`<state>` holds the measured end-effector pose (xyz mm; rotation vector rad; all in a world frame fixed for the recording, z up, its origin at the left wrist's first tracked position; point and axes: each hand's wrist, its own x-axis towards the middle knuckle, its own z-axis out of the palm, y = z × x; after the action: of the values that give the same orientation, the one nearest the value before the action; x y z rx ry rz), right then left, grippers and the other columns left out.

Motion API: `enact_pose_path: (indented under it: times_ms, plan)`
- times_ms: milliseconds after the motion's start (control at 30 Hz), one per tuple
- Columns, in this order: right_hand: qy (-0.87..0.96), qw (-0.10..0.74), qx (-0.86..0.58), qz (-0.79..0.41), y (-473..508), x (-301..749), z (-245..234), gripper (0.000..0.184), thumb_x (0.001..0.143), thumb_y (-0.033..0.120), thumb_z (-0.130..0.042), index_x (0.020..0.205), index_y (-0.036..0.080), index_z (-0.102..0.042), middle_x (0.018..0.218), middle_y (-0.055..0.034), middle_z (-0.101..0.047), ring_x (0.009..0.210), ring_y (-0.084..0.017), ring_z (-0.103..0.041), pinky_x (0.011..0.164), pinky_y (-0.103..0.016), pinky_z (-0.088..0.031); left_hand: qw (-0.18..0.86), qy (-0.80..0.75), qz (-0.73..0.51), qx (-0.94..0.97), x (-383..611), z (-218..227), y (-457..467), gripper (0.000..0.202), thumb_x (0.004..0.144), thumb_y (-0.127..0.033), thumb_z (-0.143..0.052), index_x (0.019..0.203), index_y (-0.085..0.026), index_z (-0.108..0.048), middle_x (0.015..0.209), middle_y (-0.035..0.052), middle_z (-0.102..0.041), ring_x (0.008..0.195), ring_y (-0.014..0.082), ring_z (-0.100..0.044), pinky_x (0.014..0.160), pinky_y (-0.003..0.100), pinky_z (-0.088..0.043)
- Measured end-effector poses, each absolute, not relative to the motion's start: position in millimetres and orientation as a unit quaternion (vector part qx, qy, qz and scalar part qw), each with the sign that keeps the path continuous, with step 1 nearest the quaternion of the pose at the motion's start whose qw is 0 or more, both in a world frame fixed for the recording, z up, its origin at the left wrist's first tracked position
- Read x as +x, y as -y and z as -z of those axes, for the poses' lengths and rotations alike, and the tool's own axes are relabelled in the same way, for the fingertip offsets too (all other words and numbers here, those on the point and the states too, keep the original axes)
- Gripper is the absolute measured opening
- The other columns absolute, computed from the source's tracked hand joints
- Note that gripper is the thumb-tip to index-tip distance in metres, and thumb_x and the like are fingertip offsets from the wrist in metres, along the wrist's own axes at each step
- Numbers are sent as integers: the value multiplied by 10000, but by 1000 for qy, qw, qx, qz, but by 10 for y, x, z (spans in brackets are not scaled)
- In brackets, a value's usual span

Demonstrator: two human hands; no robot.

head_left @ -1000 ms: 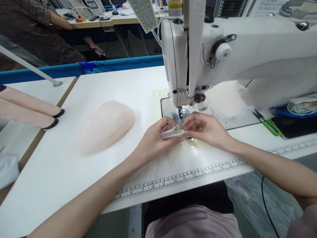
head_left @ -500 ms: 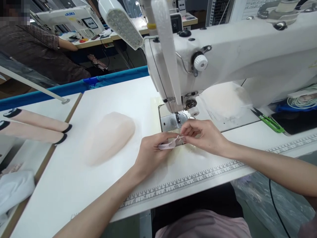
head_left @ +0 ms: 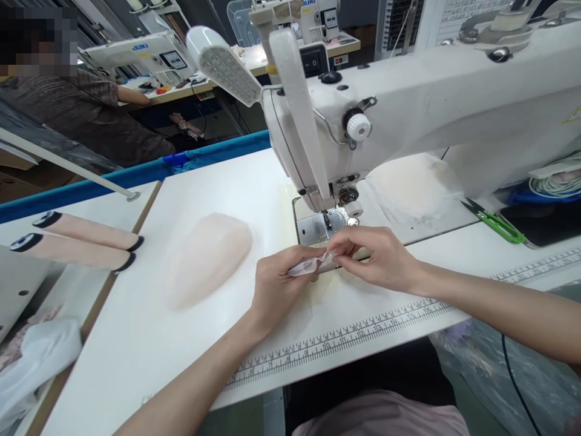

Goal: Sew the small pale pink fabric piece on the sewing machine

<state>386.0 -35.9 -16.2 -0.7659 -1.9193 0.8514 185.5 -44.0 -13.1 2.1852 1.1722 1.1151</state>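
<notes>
Between my two hands is a small strip of pale, thin fabric (head_left: 305,266), just in front of the sewing machine's needle plate (head_left: 313,228). My left hand (head_left: 281,281) pinches the strip's left part between thumb and fingers. At its right end, my right hand (head_left: 374,257) grips it with thumb and fingertips. The presser foot and needle of the white sewing machine (head_left: 399,91) stand just beyond my fingers, apart from the fabric. On the table to the left lies a sheer, pale pink cup-shaped fabric piece (head_left: 213,257).
Pale fabric pieces (head_left: 415,184) lie under the machine arm. Green-handled scissors (head_left: 497,224) rest at the right. Two pale thread cones (head_left: 75,251) lie at the left, near white cloth (head_left: 43,354). A ruler strip (head_left: 340,336) runs along the front edge. A co-worker (head_left: 86,115) sits beyond the blue cloth edge.
The view has shifted slightly, showing more of the background. Both hands keep hold of the fabric strip in nearly the same place, with the right fingertips slightly closer to the left hand.
</notes>
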Motion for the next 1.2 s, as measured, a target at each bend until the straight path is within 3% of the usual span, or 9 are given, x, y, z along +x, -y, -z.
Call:
enact_pose_path:
  times_ms: [300,667,800,867,1033,1200]
  plan:
    - [794,428,-298,-312,352,3869,169,169,849,91,-538,946,195,-629,841,-2,-689,741,-114,-653,654,-257,-567,207,-425,-397,787,1859,109,442,60,865,-213,-640,868,-225,-699,812,-4,-757,635,128,-696,568,238,-553]
    - [830,451,-262,-199,350,3872,250,60,910,199,-590,963,190,-617,812,15,-708,653,-79,-641,573,-196,-535,164,-392,-412,806,1862,122,474,77,871,-255,-657,805,-215,-650,650,-25,-689,526,91,-592,468,220,-438]
    - [848,464,-235,-103,345,3896,272,68,915,193,-597,968,202,-639,754,35,-712,617,-71,-643,526,-177,-499,123,-381,-409,820,1862,107,493,80,876,-261,-650,811,-224,-622,635,-42,-661,502,76,-557,453,202,-415]
    - [858,461,-224,-38,344,3921,275,87,912,183,-599,967,223,-654,708,50,-705,581,-73,-637,497,-183,-484,102,-379,-411,823,1858,113,498,61,865,-260,-668,888,-227,-622,599,-62,-619,475,66,-525,457,189,-414]
    - [879,438,-147,118,345,3968,212,122,876,122,-623,807,204,-681,675,39,-711,570,-83,-640,464,-193,-479,63,-302,-427,850,1859,154,493,254,884,-193,-646,1133,-231,-617,624,-67,-606,504,52,-521,498,158,-418]
    - [866,436,-74,232,348,3967,132,107,781,76,-710,708,141,-666,590,40,-670,517,-72,-597,459,-189,-473,33,-268,-425,864,1870,152,500,115,896,-174,-627,1005,-198,-656,566,-66,-556,472,53,-483,462,163,-384]
